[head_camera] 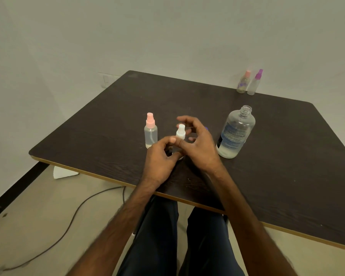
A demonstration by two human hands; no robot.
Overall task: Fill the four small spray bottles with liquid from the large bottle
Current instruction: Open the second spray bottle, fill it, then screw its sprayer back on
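A small spray bottle with a white top (181, 132) stands on the dark table (277, 156) near its front edge. My left hand (161, 159) grips its body from the left, hiding most of it. My right hand (197, 144) hovers around the white top with fingers loosely curled, not clearly touching it. A pink-topped spray bottle (150, 131) holding clear liquid stands just left. The large clear bottle (236, 133), uncapped and with little liquid at its bottom, stands to the right. Two more small bottles, pink-topped (243, 82) and purple-topped (254, 83), stand at the far edge.
A small blue object (206, 128), partly hidden, peeks out behind my right hand. A cable (74, 214) runs across the floor under the table's left side. White walls stand close behind and to the left. My legs are under the front edge.
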